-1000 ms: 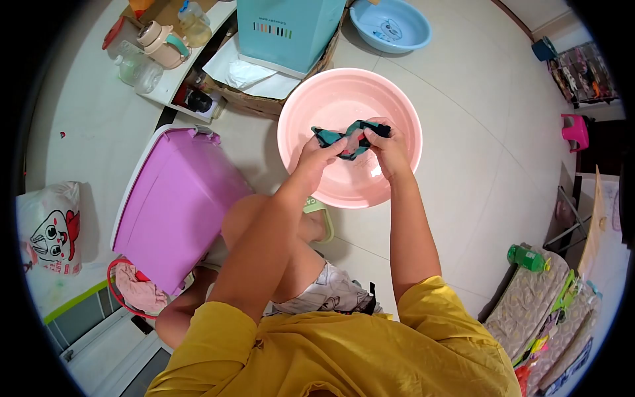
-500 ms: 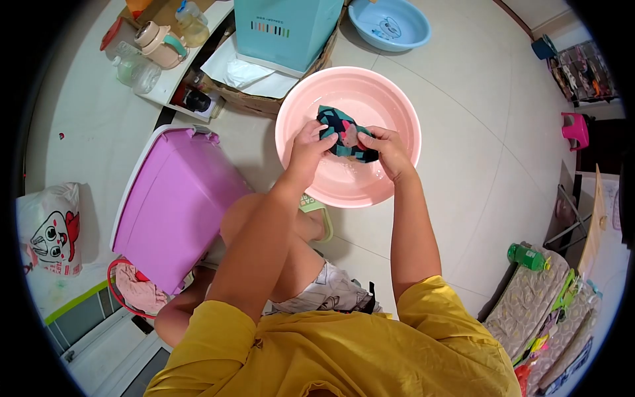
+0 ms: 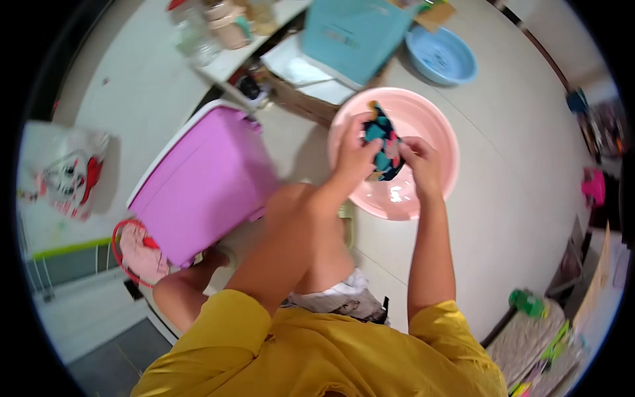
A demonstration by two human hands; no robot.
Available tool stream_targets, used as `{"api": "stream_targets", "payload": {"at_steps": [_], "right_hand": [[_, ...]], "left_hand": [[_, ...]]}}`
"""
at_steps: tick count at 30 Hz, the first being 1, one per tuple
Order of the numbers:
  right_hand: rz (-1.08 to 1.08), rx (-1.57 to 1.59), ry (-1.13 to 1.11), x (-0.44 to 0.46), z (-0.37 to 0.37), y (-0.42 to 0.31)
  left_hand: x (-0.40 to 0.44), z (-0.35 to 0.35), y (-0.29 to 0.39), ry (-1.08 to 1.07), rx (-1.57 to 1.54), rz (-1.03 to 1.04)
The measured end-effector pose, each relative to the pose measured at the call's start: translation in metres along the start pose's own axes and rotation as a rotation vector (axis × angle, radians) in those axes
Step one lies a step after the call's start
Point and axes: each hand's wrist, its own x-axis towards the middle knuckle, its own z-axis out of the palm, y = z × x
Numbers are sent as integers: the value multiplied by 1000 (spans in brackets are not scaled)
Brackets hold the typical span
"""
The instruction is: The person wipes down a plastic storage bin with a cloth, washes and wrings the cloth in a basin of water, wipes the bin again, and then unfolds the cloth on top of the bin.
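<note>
A small dark cloth [image 3: 385,147] with teal and pink patches is held above a round pink basin [image 3: 444,126] on the floor. My left hand [image 3: 355,151] grips the cloth's left side, thumb on top of it. On the other side, the fingers of my right hand [image 3: 421,162] pinch its right edge. The cloth hangs upright between the hands, partly covered by my left thumb. Light glints off the basin's bottom below the cloth.
Left of my legs stands a purple storage bin [image 3: 205,178]. A teal box [image 3: 350,40] sits in a carton behind the basin, beside a blue basin [image 3: 442,56]. A green bottle [image 3: 526,302] lies at the lower right, and a printed plastic bag [image 3: 66,172] at the far left.
The whole view has shifted and turned, so the basin appears farther right. The cloth has turned from lying wide between the hands to a more upright position, still held by both.
</note>
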Motion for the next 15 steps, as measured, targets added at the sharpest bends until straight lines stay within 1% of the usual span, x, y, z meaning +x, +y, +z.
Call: {"api": "stream_targets", "payload": {"at_steps": [1,2,3,5,6,7,8,9,11,12,13,14,15], "right_hand": [[-104,-64,5,-2,13,-9],[-135,-92,88,-3,27,-14],[-166,-123,178,-6,42,-20],[-155,-123,126,-21,71,-45],[-58,9,40,-34,94,-59],[46,145,-43,-43,111,-69],[122,182,-136,-51,127,-79],[191,175,-187,-66,144,-93],[314,255,-327,-69,166,-79],[345,316,-365,-83,183,-82],[384,379,-407,-92,196,-82],[464,332,-457,-101,205,-85],[458,332,-479,-104,221,-68]], "left_hand": [[-2,-5,9,11,103,76],[-4,-12,18,46,181,115],[-12,-16,45,82,295,117],[-21,-31,66,137,453,308],[-31,-43,84,159,451,319],[-39,-53,100,174,575,365],[-49,-62,112,191,701,408],[-62,-74,124,206,698,420],[-81,-93,138,169,795,346],[-96,-106,146,149,865,346],[-105,-115,146,169,868,351],[-113,-126,144,190,946,372],[-124,-140,144,208,1013,397]]}}
